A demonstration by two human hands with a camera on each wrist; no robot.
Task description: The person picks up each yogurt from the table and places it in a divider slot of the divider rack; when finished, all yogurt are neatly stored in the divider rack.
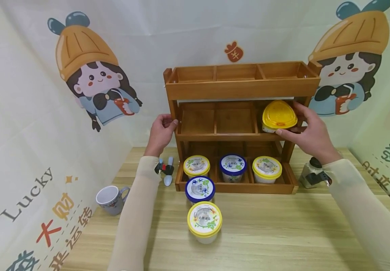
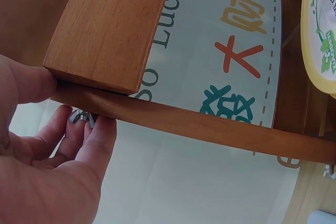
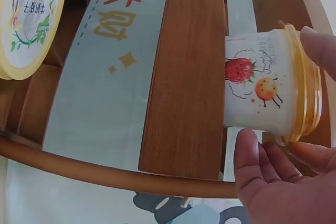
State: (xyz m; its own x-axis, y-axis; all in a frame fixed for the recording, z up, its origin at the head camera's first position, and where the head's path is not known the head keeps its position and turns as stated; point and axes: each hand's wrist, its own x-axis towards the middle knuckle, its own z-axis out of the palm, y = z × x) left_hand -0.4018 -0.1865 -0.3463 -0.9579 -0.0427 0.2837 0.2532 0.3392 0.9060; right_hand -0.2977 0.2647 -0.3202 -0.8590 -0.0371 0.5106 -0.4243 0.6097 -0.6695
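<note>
A three-tier wooden rack [image 1: 242,92] stands at the back of the table. My left hand [image 1: 162,131] pinches its left side post at the middle tier. In the left wrist view, the thumb lies on the wood and the fingers are around a metal wing nut [image 2: 83,117]. At the right end of the middle tier, my right hand [image 1: 313,131] holds a tub with a domed yellow lid [image 1: 279,114], thumb and fingers on opposite sides. The right wrist view shows strawberry and orange-coloured fruit drawings on the tub's white wall [image 3: 257,80], partly behind the shelf's front board.
The bottom tier holds two yellow-lidded tubs [image 1: 267,167] and a blue-lidded tub [image 1: 233,165]. In front stand another blue-lidded tub [image 1: 199,188] and a yellow-lidded tub [image 1: 204,220]. A mug [image 1: 109,199] and a spoon [image 1: 168,178] are left, a dark-capped jar [image 1: 309,175] right.
</note>
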